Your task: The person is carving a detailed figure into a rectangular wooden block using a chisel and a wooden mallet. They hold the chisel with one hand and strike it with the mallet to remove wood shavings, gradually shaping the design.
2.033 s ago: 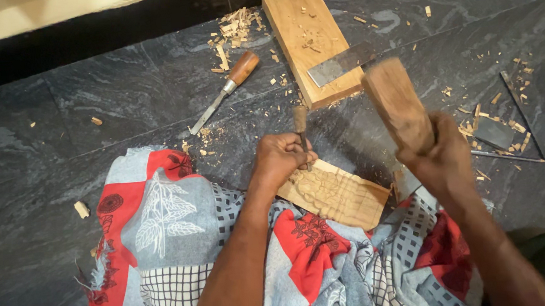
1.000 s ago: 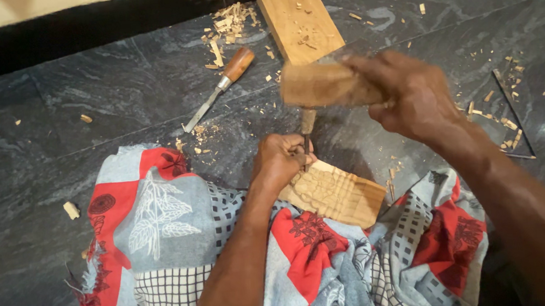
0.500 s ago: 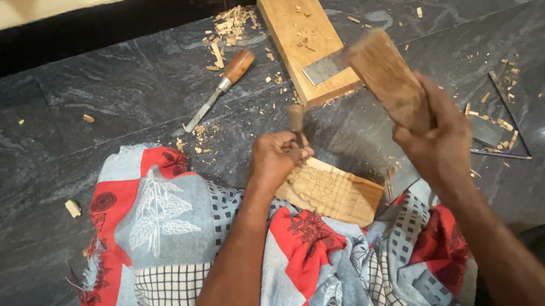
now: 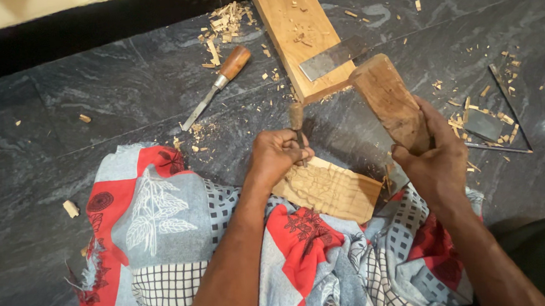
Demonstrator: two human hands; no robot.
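Head view: a chisel [image 4: 296, 120] is clenched upright in the left hand [image 4: 277, 156] on the carved wooden panel [image 4: 327, 189] across the lap, while a wooden mallet [image 4: 390, 102] is gripped, raised, in the right hand [image 4: 436, 161].

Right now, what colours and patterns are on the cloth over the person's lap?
Red, grey-blue and white patchwork cloth with leaf prints and checks, clearest in the head view.

Dark stone floor [image 4: 89, 89] bears wood block [image 4: 296, 30], chisel [image 4: 217, 86], chips [image 4: 225, 19].
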